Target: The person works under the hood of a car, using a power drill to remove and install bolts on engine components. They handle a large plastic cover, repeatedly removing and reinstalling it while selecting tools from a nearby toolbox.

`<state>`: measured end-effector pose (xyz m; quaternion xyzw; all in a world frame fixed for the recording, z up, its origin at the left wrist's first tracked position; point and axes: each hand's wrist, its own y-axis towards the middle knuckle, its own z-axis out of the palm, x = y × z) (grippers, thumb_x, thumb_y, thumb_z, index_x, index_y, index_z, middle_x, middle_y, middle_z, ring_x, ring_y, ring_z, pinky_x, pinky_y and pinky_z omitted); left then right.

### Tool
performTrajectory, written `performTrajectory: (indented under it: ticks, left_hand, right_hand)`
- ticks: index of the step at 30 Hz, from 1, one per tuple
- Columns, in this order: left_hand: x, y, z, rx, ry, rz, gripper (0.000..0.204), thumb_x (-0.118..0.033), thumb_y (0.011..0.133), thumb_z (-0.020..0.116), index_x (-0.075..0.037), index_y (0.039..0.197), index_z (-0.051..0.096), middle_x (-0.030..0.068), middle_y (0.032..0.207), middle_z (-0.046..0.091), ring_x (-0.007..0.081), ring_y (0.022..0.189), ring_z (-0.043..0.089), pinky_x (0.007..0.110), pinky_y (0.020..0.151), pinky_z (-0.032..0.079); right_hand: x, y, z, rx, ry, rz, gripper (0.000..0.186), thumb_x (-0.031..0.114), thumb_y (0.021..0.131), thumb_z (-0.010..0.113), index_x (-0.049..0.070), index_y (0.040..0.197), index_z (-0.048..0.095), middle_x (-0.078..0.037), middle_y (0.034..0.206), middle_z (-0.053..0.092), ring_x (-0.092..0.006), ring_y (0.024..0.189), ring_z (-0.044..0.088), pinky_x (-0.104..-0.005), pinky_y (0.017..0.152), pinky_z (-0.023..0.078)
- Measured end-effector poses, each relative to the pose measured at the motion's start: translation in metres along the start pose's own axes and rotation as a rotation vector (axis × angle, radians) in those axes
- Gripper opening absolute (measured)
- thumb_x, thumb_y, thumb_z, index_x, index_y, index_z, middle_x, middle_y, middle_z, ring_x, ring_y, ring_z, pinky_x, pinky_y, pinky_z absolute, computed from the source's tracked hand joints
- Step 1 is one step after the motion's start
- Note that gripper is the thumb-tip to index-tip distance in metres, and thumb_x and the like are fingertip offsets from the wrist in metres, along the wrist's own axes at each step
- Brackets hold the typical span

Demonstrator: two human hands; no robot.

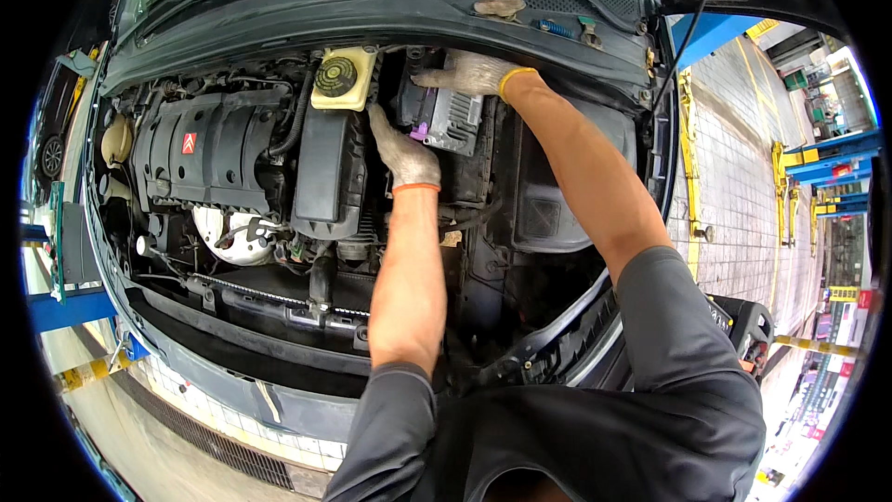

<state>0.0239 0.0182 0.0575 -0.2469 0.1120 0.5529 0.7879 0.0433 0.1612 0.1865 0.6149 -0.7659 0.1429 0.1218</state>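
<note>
Both my hands wear pale knit gloves and work in the car's engine bay around a finned metal control unit [459,119]. The unit has a black connector block [409,104] on its left and a purple clip [419,133] at its near corner. My left hand [407,160] is beside the unit's left side, fingers stretched forward into the gap next to a long black housing [319,165]; its fingertips are partly hidden. Over the unit's far end, my right hand [470,72] bends its fingers leftward around the top of the black parts. What they grip is hidden.
A yellowish fluid reservoir [343,80] with a black cap stands left of my hands. Farther left is the black engine cover [206,144]. A glove-like cloth [499,8] and small tools [589,32] lie on the cowl. A prop rod [686,46] rises at the right.
</note>
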Motion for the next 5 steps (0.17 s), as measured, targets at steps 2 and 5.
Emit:
performTrajectory:
  ticks: [2,5]
  left_hand:
    - [0.009,-0.015,0.021,0.044,-0.166,-0.093,0.063,-0.050,0.104,0.052,-0.004,0.147,0.048,0.0102,0.144,0.055,0.0264,0.128,0.056,0.041,0.112,0.042]
    - [0.023,-0.008,0.023,-0.066,-0.062,0.062,0.074,-0.055,0.103,0.051,-0.006,0.157,0.040,0.0091,0.156,0.045,0.0254,0.139,0.047,0.041,0.119,0.035]
  right_hand:
    - [-0.023,0.004,0.009,-0.070,0.039,-0.014,0.076,0.062,0.092,0.065,0.001,0.138,0.060,-0.022,0.134,0.065,-0.0361,0.127,0.059,-0.0449,0.110,0.044]
    - [-0.006,0.007,-0.002,-0.009,0.152,0.127,0.079,0.062,0.088,0.069,0.014,0.149,0.055,-0.018,0.150,0.056,-0.0324,0.138,0.051,-0.0453,0.118,0.037]
